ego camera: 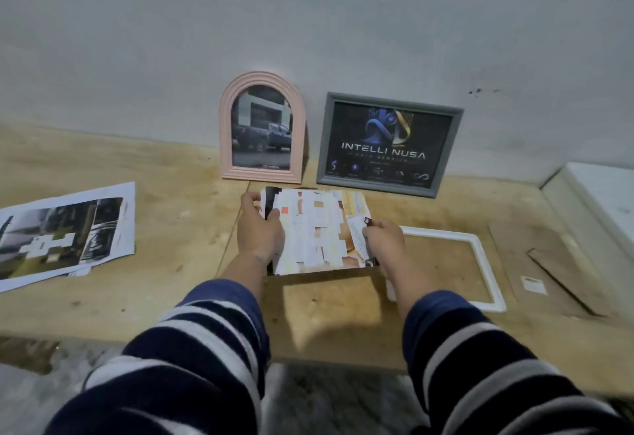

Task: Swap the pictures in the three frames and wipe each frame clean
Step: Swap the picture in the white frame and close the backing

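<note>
Both hands hold a pale printed picture (317,229) a little above the wooden table (178,201). My left hand (259,229) grips its left edge and my right hand (382,239) grips its right edge. A pink arched frame (226,126) with a truck photo leans on the wall behind. Beside it leans a grey rectangular frame (324,136) with a dark "INTELLI NUSA" picture. An empty white frame (483,259) lies flat to the right of my right hand.
Loose printed sheets (65,235) lie at the table's left. A brown backing board (562,263) with a small sticker lies at the right, next to a white box (603,194). The table's front edge runs under my forearms.
</note>
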`<action>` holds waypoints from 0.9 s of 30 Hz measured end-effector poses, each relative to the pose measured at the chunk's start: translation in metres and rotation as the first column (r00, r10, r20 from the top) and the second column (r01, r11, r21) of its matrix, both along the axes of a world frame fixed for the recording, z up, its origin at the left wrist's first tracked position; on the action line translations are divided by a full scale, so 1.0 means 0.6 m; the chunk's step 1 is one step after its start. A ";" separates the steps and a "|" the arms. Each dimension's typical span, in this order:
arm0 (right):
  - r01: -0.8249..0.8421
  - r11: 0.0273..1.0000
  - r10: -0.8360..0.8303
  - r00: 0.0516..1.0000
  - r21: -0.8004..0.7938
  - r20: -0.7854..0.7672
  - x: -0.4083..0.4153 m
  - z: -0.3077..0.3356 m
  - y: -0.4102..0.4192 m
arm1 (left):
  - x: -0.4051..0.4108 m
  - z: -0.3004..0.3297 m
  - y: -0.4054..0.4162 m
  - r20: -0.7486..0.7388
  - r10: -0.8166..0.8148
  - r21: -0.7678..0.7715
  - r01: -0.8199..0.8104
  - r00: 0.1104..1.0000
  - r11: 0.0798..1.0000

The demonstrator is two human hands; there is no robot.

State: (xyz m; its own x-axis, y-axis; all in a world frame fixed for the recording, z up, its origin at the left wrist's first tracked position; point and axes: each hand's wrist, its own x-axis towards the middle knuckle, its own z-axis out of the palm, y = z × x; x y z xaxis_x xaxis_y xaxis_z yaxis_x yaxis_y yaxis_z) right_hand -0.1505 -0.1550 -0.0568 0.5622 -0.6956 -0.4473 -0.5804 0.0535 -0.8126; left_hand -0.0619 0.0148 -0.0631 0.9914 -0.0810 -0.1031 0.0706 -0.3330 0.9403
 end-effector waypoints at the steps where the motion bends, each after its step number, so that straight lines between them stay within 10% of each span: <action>1: 0.001 1.000 -0.001 1.000 -0.014 -0.001 -0.020 0.006 -0.024 | -0.017 -0.001 -0.022 -0.012 0.003 -0.011 -0.003 1.000 1.000; 18: 0.176 0.979 -0.178 0.984 -0.100 -0.006 -0.231 -0.085 -0.303 | -0.211 -0.094 -0.279 -0.075 -0.278 0.301 0.287 0.958 0.909; 27: -0.142 0.929 0.069 0.974 -0.341 -0.217 -0.251 -0.120 -0.306 | -0.222 -0.105 -0.311 -0.093 -0.390 0.614 0.361 0.916 0.702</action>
State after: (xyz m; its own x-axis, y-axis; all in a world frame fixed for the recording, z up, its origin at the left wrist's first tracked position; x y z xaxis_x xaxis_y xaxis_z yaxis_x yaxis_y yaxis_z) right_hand -0.3010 -0.3388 -0.1289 0.5662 -0.7699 -0.2944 -0.7177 -0.2848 -0.6355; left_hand -0.1951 -0.1719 -0.1262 0.8971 -0.3817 -0.2223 -0.2193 -0.8217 0.5260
